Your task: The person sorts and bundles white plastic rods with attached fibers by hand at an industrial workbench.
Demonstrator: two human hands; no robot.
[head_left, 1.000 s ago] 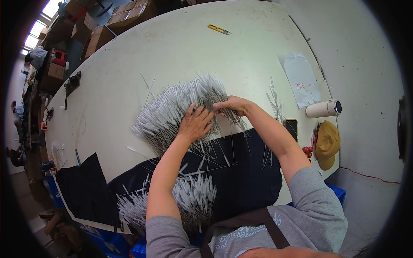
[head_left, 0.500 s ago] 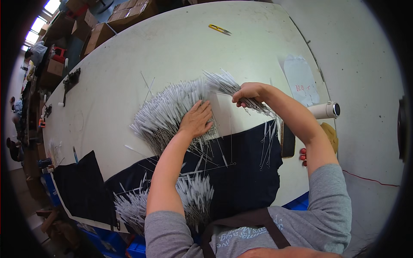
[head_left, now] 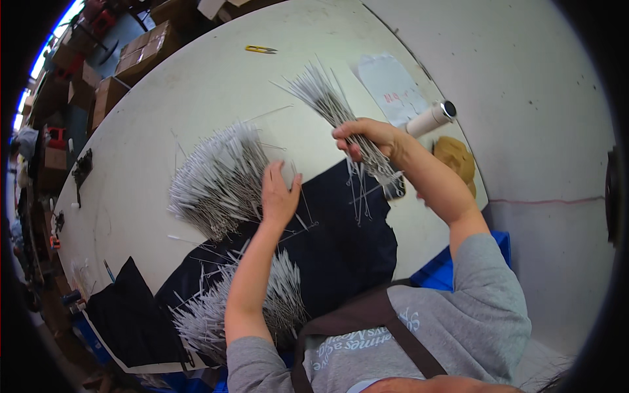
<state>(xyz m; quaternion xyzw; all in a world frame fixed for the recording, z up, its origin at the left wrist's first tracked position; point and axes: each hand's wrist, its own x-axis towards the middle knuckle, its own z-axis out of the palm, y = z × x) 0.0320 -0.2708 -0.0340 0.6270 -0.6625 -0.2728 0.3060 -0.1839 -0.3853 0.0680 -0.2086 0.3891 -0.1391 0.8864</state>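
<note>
My right hand is closed round a bundle of straw-cleaning brushes, holding it tilted over the table. Their white bristle ends fan out to the far left, and the looped wire ends hang out behind the hand. My left hand, thumb and fingers apart, is at the right side of a large fanned pile of the same brushes; I cannot tell if it touches any. Nearer me, a second brush pile lies on a dark cloth, partly hidden by my left forearm. Several loose brushes lie beneath the held bundle.
Yellow thread snips lie at the far side of the white table. To the right are a marked white paper, a pale flask and a crumpled tan bag. Cardboard boxes stand beyond the table's left edge.
My left hand has come off the top of the large pile to its right side. My right hand has carried the bundle away from that pile. The whole view has turned.
</note>
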